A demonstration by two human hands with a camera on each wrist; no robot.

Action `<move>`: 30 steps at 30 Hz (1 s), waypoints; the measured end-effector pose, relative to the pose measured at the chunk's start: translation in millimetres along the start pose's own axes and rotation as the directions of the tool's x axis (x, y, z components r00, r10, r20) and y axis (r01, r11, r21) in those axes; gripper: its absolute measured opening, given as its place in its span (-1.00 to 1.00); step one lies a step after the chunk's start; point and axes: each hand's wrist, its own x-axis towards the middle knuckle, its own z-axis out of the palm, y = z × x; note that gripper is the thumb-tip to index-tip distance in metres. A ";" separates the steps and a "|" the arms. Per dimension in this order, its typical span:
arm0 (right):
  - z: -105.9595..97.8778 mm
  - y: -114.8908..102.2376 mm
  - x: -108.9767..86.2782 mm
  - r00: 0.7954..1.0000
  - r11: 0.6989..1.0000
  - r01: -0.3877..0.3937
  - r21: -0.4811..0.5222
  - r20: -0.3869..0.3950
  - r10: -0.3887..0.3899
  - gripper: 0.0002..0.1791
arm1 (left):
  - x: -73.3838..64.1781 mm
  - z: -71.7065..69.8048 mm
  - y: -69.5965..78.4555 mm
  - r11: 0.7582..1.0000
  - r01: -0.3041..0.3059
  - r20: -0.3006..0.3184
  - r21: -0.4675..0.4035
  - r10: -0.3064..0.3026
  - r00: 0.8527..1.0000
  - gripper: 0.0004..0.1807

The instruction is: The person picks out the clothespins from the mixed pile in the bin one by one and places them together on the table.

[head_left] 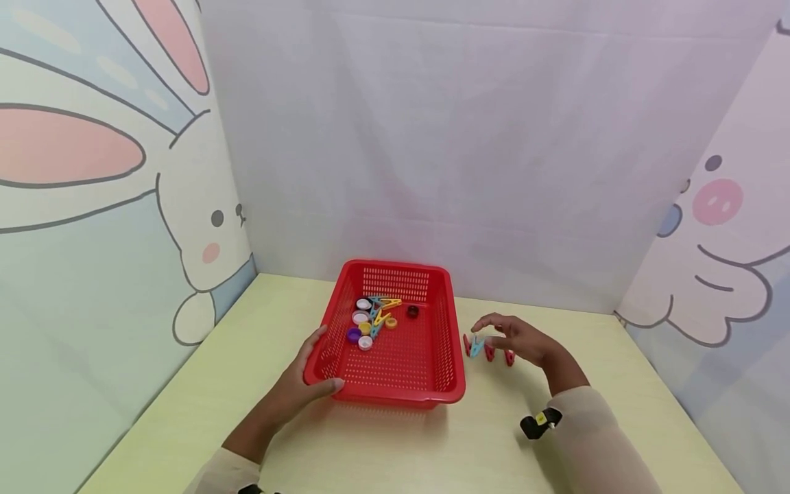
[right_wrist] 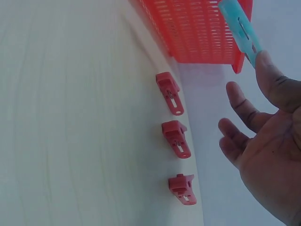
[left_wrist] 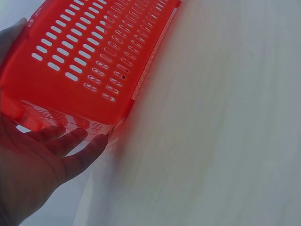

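A red plastic basket (head_left: pixel 395 392) with slotted walls sits on the table. At its near left corner my left hand (head_left: pixel 293 392) grips the rim, thumb over the edge and fingers along the outside wall. My right hand (head_left: pixel 523 341), to the right of the basket, pinches a light blue clothespin (right_wrist: pixel 240 29) by one end between thumb and finger. Below that hand, three red clothespins (right_wrist: pixel 176 139) stand in a row on the table. Inside the basket lie several bottle caps, among them a purple cap (head_left: pixel 354 335) and a black cap (head_left: pixel 413 311), with yellow and blue clothespins (head_left: pixel 380 322).
The pale yellow table (head_left: pixel 487 446) meets a plain whitish cloth wall (head_left: pixel 444 151) behind the basket. Cartoon-printed panels, one with a rabbit (head_left: pixel 204 226), close off the left and right sides.
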 end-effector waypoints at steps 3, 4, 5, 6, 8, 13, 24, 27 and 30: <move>2.2 0.0 2.5 0.999 0.995 -0.037 -0.096 -0.035 0.033 -0.67 | -0.1 0.2 0.3 1.000 0.003 0.001 -0.003 -0.003 1.000 0.28; 3.1 0.2 2.9 0.999 0.993 -0.041 -0.114 -0.034 0.038 -0.68 | -0.2 0.2 0.3 1.000 0.004 0.001 -0.004 -0.004 1.000 0.28; 4.0 0.4 3.4 0.998 0.990 -0.052 -0.131 -0.033 0.048 -0.69 | -0.2 0.2 0.3 1.000 0.005 0.002 -0.006 -0.005 1.000 0.27; 5.1 0.6 3.9 0.998 0.987 -0.064 -0.145 -0.031 0.060 -0.71 | -0.3 0.2 0.3 1.000 0.006 0.002 -0.008 -0.006 1.000 0.27; 7.1 0.7 5.0 0.996 0.983 -0.086 -0.162 -0.023 0.084 -0.72 | -0.4 0.1 0.3 1.000 0.005 0.002 -0.008 -0.005 1.000 0.27; 11.6 0.8 8.6 0.994 0.978 -0.103 -0.183 0.003 0.105 -0.77 | -0.6 -0.1 -0.4 1.000 0.001 -0.004 0.005 -0.001 1.000 0.30; 20.4 7.8 11.4 0.998 0.964 -0.057 -0.258 -0.018 0.054 -0.71 | 0.4 -0.8 -1.2 1.000 -0.021 0.015 -0.011 0.022 1.000 0.27; 22.8 6.7 11.5 0.999 0.957 -0.048 -0.286 -0.032 0.040 -0.73 | 0.7 -1.0 -1.7 1.000 -0.026 0.018 -0.012 0.026 1.000 0.28; 24.1 6.2 12.1 0.998 0.949 -0.051 -0.311 -0.038 0.041 -0.71 | 0.8 -1.0 -1.8 1.000 -0.027 0.018 -0.012 0.027 0.999 0.28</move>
